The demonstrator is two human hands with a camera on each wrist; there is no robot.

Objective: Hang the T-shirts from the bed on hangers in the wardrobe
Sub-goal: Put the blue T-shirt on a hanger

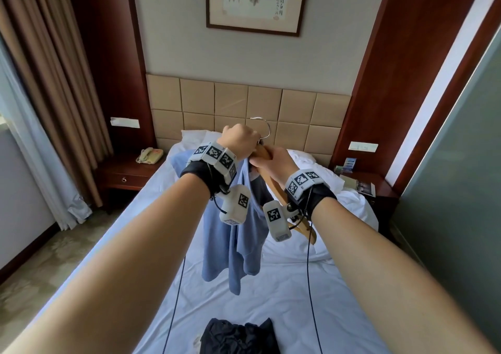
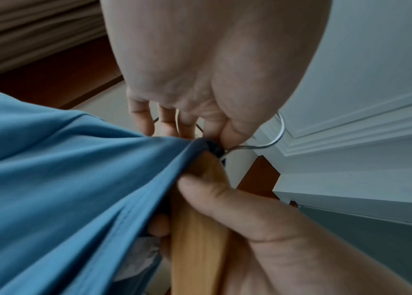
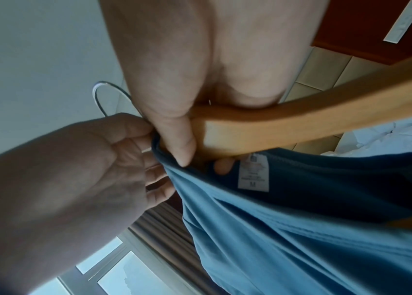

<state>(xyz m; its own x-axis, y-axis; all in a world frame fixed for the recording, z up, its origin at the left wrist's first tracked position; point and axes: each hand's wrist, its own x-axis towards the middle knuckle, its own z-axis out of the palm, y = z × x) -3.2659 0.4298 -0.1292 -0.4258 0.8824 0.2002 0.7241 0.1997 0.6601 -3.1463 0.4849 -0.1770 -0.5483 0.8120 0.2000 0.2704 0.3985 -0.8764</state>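
Observation:
Both hands are raised over the bed, holding a wooden hanger [image 1: 263, 152] with a metal hook [image 1: 267, 129]. My left hand [image 1: 240, 138] pinches the collar of a light blue T-shirt [image 1: 238, 245] at the base of the hook. In the left wrist view its thumb and fingers [image 2: 146, 119] close on the collar of the blue T-shirt [image 2: 60, 179]. My right hand [image 1: 267, 160] grips the hanger's wood [image 3: 300, 123], its thumb [image 3: 177, 143] pressing the collar against it. The shirt hangs bunched from one side; the hanger's other arm [image 1: 305, 227] is bare. A black T-shirt [image 1: 238, 337] lies crumpled on the bed's near end.
The bed [image 1: 271, 299] has a white sheet and pillows [image 1: 328, 180] under a padded headboard [image 1: 244, 104]. A nightstand with a phone [image 1: 149, 156] stands at the left, another nightstand [image 1: 363, 185] at the right. Curtains [image 1: 54, 110] hang at the left.

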